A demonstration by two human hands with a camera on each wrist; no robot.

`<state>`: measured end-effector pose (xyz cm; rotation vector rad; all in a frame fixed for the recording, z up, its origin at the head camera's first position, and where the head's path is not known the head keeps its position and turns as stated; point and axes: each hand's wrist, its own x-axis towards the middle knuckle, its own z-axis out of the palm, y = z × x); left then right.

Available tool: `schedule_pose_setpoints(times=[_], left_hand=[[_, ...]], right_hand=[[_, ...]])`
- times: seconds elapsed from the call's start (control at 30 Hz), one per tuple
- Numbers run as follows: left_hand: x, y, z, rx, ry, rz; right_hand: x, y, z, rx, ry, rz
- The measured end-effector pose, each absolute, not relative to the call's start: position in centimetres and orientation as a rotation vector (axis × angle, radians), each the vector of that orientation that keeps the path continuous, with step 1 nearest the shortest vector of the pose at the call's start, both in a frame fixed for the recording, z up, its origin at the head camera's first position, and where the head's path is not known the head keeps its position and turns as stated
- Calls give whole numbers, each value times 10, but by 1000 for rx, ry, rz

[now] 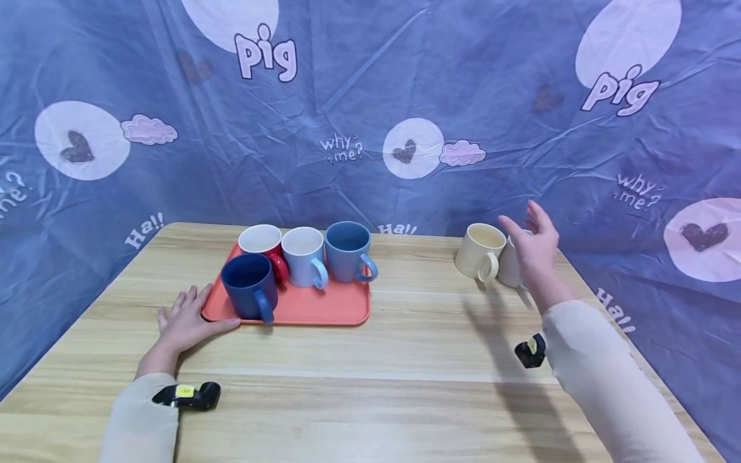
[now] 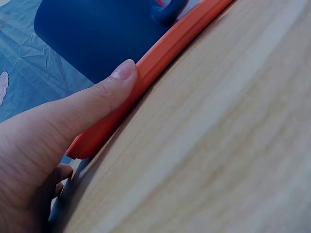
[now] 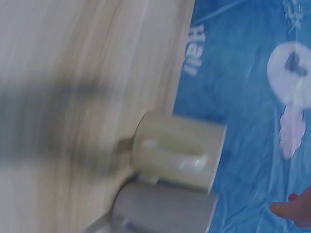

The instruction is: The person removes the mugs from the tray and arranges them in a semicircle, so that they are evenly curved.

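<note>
Four mugs [image 1: 302,267] on the tray [image 1: 327,310]

coral tray [image 1: 324,313] | navy mug [image 1: 246,290] | cream mug [image 1: 471,256] | blue heart-print backdrop [image 1: 359,83]

Your bare left hand [image 1: 186,326] lies at left, fingers spread; your cream-sleeved right arm [image 1: 610,379] extends far right, bare right hand [image 1: 535,247] raised, thumb and fingers apart.

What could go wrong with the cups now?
The right hand is near the cream mug and grey mug, which stand close together, so grabbing one might knock the other.

The left hand touches the orange tray. A sudden tug could make the navy mug, close to the front rim, wobble.
</note>
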<state>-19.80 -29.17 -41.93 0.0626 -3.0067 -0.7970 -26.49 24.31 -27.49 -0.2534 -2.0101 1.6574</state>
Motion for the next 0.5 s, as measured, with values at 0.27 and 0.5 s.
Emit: schedule_pose_setpoints(times=[0.27,0.5], left_hand=[[-198,-292,-419,63,-3013,-792],[-198,-292,-419,60,-3007,-794]], right_hand=[[-271,194,-273,-39,-2106,1568],[-273,150,-281,122,-2131,1577]])
